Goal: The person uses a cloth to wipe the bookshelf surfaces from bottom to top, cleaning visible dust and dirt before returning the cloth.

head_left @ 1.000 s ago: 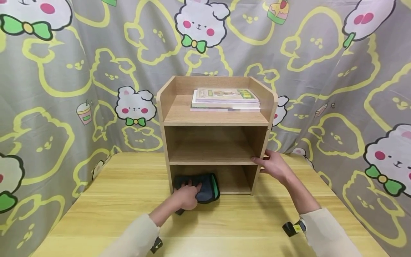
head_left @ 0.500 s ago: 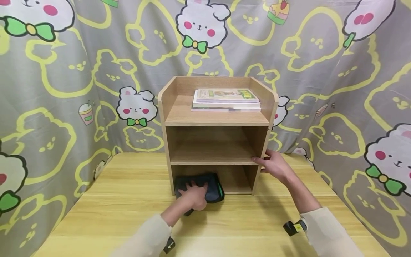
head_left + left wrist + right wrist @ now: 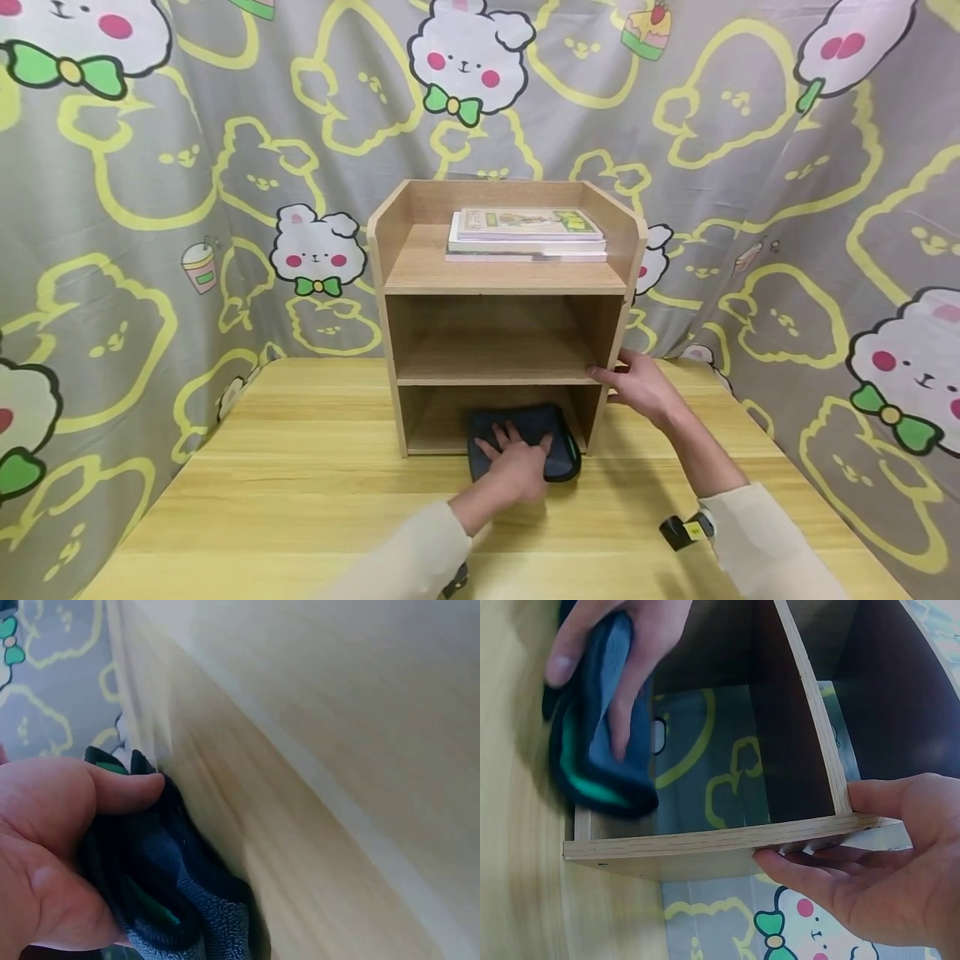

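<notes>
A small wooden shelf unit (image 3: 509,292) stands on the table. My left hand (image 3: 517,471) holds a folded dark-blue cloth (image 3: 551,425) with black edging and a green inner side, at the front right of the bottom compartment. In the left wrist view the thumb lies over the folded cloth (image 3: 172,862); the other fingers are largely hidden. The right wrist view has thumb and fingers around the cloth (image 3: 607,742). My right hand (image 3: 641,385) grips the unit's right side panel, thumb at the middle board's front edge and fingers on the outer face.
Several stacked books (image 3: 527,236) lie on the unit's top shelf. Bare wood shows in the middle compartment (image 3: 495,342). The yellow wooden table (image 3: 300,483) extends to both sides and in front. A patterned grey curtain (image 3: 247,167) hangs behind and at both sides.
My left hand and the cloth have moved right along the bottom compartment, from its left end to near the right side panel. The right hand stays in place.
</notes>
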### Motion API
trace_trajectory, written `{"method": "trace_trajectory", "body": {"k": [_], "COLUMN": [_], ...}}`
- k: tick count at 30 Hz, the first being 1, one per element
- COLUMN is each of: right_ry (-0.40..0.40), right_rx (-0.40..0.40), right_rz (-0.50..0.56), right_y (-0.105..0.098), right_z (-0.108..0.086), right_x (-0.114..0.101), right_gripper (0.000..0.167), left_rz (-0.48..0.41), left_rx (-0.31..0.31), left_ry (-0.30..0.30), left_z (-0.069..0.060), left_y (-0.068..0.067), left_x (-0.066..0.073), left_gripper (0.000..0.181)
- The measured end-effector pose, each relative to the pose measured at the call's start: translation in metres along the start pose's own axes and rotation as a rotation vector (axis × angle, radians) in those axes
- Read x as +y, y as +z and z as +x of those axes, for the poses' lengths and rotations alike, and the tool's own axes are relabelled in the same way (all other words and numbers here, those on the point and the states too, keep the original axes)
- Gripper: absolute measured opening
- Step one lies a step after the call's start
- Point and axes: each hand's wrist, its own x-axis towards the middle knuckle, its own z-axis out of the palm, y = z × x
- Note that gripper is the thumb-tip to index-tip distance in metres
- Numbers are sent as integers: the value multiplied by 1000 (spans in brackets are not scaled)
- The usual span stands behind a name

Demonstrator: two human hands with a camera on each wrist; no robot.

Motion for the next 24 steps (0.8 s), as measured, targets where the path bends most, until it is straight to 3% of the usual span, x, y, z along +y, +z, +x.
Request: {"method": "trace_trajectory", "body": {"k": [6, 13, 17, 24], "right_ry": [2, 12, 14, 5], "right_rx": [3, 17, 24, 32], "right_rz": [-2, -5, -6, -6], "right_y": [1, 1, 2, 1], "right_z": [0, 1, 0, 1], "right_x": [0, 1, 1, 2], "right_gripper": [69, 67, 67, 67], "left_rz": [72, 156, 84, -122], "left_rx": [9, 21, 39, 82], "left_ry": [1, -52, -49, 21], "left_z": [9, 19, 20, 16], "left_y": [11, 17, 19, 17], "left_x": [25, 50, 52, 50], "left_gripper": [81, 77, 68, 68]}}
